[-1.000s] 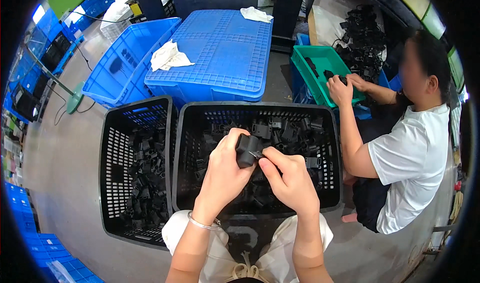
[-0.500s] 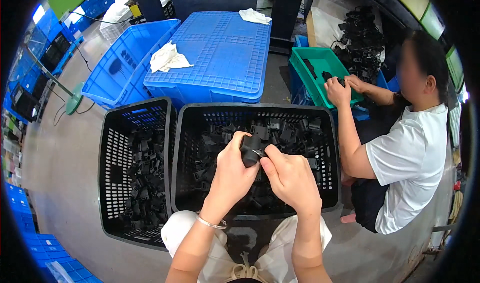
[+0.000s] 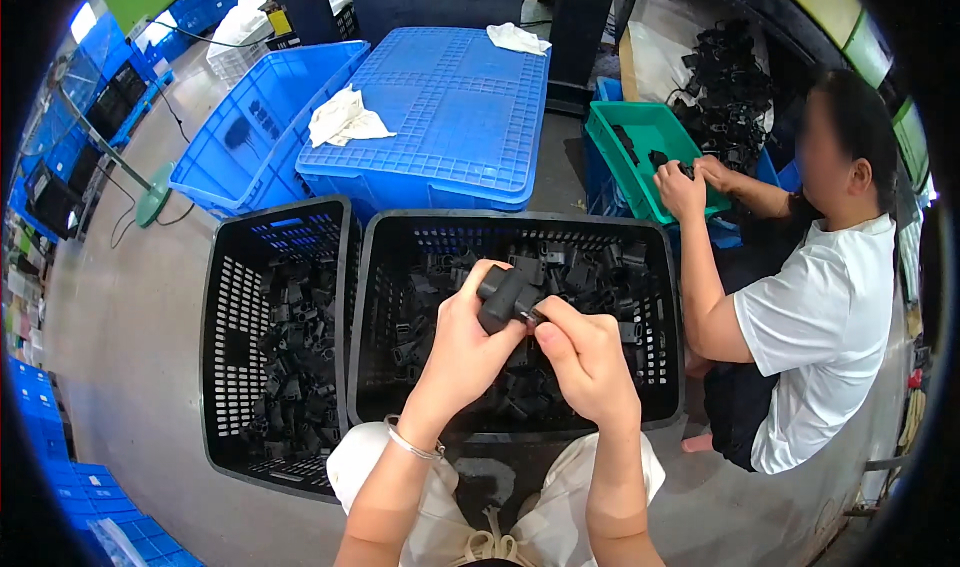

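My left hand (image 3: 462, 345) is closed around a black plastic part (image 3: 506, 299), a chunky moulded piece with a rounded body. It is held above the wide black crate (image 3: 400, 219), in which many similar black parts (image 3: 580, 272) lie jumbled. My right hand (image 3: 590, 359) pinches thumb against forefinger at the right end of the held part. A small shiny bit shows by those fingertips, too little to name. To the left, a second black crate (image 3: 208, 342) contains more loose black parts (image 3: 300, 352).
Behind the crates stand a lidded blue bin (image 3: 440, 97) with white cloths (image 3: 345, 119) on top and an open blue bin (image 3: 225, 152). At right a co-worker (image 3: 815, 317) handles a black piece over a green tray (image 3: 620, 167). A black heap (image 3: 725, 92) lies beyond.
The held part has turned in my left hand, showing more of its body. My right fingertips have shifted slightly right and down. The whole view has moved a little.
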Available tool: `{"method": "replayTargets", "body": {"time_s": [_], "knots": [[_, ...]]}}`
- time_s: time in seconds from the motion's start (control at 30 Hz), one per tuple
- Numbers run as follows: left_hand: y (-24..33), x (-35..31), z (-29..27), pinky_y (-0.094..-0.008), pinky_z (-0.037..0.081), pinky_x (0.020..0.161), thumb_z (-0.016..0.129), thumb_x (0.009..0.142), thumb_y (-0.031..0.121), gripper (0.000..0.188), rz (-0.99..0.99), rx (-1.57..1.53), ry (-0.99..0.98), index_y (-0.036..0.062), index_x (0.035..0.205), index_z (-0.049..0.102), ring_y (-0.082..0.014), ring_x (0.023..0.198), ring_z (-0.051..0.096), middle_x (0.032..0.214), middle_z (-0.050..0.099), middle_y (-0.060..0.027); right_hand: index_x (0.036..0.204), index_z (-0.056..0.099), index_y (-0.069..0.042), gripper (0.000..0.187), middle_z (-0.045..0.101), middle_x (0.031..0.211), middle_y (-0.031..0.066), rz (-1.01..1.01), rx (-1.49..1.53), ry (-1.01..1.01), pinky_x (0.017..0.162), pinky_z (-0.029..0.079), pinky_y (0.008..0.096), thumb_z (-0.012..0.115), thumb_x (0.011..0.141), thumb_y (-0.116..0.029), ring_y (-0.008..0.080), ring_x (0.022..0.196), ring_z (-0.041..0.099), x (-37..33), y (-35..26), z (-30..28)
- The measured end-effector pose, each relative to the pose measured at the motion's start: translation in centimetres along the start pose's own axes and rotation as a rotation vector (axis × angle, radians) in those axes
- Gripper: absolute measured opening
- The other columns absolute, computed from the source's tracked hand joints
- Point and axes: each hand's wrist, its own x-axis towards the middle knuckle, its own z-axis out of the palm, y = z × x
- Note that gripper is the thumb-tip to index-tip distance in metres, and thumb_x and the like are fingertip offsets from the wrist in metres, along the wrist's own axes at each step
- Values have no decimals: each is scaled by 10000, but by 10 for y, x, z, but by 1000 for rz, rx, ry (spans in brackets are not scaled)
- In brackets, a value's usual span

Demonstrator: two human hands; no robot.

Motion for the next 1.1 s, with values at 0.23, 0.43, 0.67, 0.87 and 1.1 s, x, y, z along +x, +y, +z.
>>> {"method": "replayTargets", "body": {"time_s": [0.23, 0.43, 0.67, 0.87, 1.1], "knots": [[4, 0, -3, -370, 478, 691, 653, 675, -31, 400, 147, 235, 54, 21, 1037, 491, -355, 775, 607, 857, 584, -179, 892, 587, -12, 139, 553, 600, 176, 53, -115, 91, 482, 415, 369, 601, 860, -146, 325, 546, 586, -1, -7, 1], [-3, 0, -1, -415, 472, 721, 656, 666, -45, 424, 139, 242, 79, 30, 1048, 487, -408, 842, 584, 916, 578, -197, 868, 584, -19, 140, 589, 650, 160, 12, -156, 90, 480, 430, 385, 605, 860, -157, 327, 548, 588, 0, -4, 4], [-5, -1, 1, -424, 466, 731, 656, 662, -50, 419, 110, 260, 71, 30, 1035, 481, -412, 862, 569, 913, 569, -192, 823, 554, -30, 152, 596, 645, 138, -59, -283, 91, 474, 444, 392, 602, 864, -169, 329, 551, 590, -1, -1, 3], [-1, -1, 1, -421, 466, 745, 671, 656, -50, 434, 198, 272, 85, 31, 1036, 480, -408, 879, 563, 934, 561, -191, 817, 548, -24, 149, 576, 632, 155, -91, -185, 56, 470, 433, 384, 602, 865, -153, 330, 537, 579, 0, 0, 1], [-2, -1, -4, -417, 469, 760, 685, 664, -38, 449, 171, 276, 63, 35, 1055, 477, -403, 907, 566, 952, 563, -189, 857, 567, -10, 122, 575, 643, 168, -34, -132, 96, 486, 432, 379, 611, 851, -123, 335, 555, 585, 0, -6, 5]]}}
